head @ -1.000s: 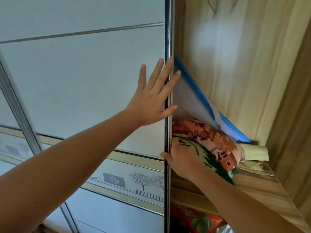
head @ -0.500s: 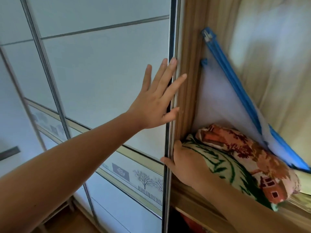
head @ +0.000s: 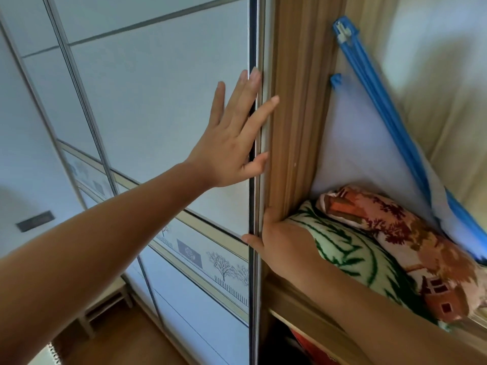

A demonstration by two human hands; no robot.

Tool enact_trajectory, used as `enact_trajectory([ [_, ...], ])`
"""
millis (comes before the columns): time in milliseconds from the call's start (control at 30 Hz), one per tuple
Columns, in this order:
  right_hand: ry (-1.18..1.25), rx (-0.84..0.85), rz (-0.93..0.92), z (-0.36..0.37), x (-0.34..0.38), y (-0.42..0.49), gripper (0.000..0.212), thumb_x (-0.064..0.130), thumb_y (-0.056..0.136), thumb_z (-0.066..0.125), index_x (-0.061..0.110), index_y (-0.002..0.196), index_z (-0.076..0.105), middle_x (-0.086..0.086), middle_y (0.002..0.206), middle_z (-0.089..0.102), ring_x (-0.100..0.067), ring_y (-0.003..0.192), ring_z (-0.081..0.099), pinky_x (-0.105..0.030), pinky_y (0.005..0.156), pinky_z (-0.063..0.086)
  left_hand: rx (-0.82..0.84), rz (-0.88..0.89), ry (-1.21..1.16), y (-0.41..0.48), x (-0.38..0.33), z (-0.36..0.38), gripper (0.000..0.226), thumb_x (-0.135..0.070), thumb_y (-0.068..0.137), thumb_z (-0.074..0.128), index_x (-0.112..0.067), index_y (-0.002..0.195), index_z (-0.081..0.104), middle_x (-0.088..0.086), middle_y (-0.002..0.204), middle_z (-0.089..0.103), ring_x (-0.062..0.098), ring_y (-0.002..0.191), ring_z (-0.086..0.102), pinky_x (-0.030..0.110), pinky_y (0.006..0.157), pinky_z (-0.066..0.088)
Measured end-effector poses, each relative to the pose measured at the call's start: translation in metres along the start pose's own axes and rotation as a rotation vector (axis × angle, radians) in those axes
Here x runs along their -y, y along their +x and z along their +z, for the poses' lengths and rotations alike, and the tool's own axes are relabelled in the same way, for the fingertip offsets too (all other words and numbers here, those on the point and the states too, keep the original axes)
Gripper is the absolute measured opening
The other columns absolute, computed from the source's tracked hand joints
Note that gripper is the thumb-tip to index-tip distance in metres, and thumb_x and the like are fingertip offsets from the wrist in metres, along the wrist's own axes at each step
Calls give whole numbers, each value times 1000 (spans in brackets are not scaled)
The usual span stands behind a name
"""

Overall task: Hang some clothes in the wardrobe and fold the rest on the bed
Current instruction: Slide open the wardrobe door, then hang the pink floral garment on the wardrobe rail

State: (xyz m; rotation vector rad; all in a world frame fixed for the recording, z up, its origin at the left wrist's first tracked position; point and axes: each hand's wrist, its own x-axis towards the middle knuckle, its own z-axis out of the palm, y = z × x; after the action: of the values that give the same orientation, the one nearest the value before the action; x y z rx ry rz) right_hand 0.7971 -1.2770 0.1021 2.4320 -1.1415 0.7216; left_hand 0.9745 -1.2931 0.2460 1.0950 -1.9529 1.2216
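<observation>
Left hand: our left hand (head: 232,143) lay flat on the sliding door (head: 158,106), fingers spread and straight, palm pressed to the white panel. It gripped nothing; the fingertips reached the door's metal edge (head: 253,48) and the thumb crossed it.
Right hand: our right hand (head: 279,241) sat lower, at the same edge. Its thumb lay over the front of the metal strip; the other fingers went out of sight behind the edge, so we could not tell how tightly they curled round it.
Door: it was white with thin metal bars and a pale band printed with small trees (head: 224,262). Its edge stood just beside the wooden upright (head: 292,101) of the wardrobe.
Shelf: a wooden shelf (head: 297,304) ran under our right forearm, inside the open part of the wardrobe.
Blanket: a folded blanket (head: 350,254) with green stripes and an orange house pattern lay on that shelf, touching the back of our right hand.
Frame: a white mesh sheet on a blue frame (head: 374,83) leaned tilted behind the blanket, against the back wall.
Below: something red (head: 305,341) showed under the shelf; we could not tell what it was.
Floor: wood flooring (head: 126,341) showed at the bottom left.
</observation>
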Motion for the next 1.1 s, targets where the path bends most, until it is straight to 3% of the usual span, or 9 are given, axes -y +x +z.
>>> enact_trajectory([
  [133,-21,-18,-31,4,-4,0,73,73,87,51,5,113,59,-4,55,62,-21,45,59,-25,45,18,42,-41,27,-5,-7,-6,78,-46,97,48,-4,157,21,33,161,10,46,152,6,66,120,7],
  [267,157,129,-17,4,-11,1,69,73,94,37,14,129,41,-5,87,71,-27,77,68,-32,56,36,120,-105,-8,-11,-19,-24,76,-45,103,46,-5,159,16,30,163,4,40,154,1,60,122,13],
  [433,225,353,-12,-16,-33,-11,40,66,97,41,27,93,44,5,78,55,-24,80,60,-31,55,32,39,-121,-70,-5,-50,-61,56,-39,95,61,-7,141,56,30,155,31,39,147,27,47,117,30],
  [533,227,432,51,-30,-53,-22,41,63,96,46,22,95,49,-2,98,63,-27,96,63,-35,71,46,0,-53,-182,9,-77,-75,40,-27,93,62,-6,128,65,19,135,54,30,128,48,35,104,40],
  [667,188,527,132,-60,-97,-45,51,62,97,48,22,127,60,-8,126,64,-28,112,60,-37,88,48,455,-135,-404,31,-121,-67,38,-32,95,60,-13,128,62,5,113,59,22,109,57,26,86,41],
  [800,179,627,288,-95,-159,-81,40,53,98,49,22,119,63,2,114,62,-16,100,56,-31,80,40,894,-179,-457,47,-154,-33,30,-38,96,57,-11,105,67,7,106,64,29,104,61,33,85,47],
  [933,122,667,477,-125,-218,-125,32,47,99,46,22,99,65,5,99,63,-13,88,57,-29,75,45,972,-186,-541,56,-186,-2,20,-37,97,56,-24,81,57,8,107,67,23,92,60,30,70,42],
  [1033,77,641,604,-142,-250,-152,35,48,97,50,19,98,68,2,99,66,-14,86,60,-28,68,44,991,-168,-520,62,-205,20,29,-38,98,55,-17,116,65,9,118,66,21,97,59,26,75,41],
  [1100,44,618,674,-151,-263,-167,40,55,95,51,22,110,67,1,112,66,-19,99,62,-33,83,50,998,-174,-561,65,-217,33,34,-33,99,55,-12,124,63,12,123,65,19,100,58,24,80,42],
])
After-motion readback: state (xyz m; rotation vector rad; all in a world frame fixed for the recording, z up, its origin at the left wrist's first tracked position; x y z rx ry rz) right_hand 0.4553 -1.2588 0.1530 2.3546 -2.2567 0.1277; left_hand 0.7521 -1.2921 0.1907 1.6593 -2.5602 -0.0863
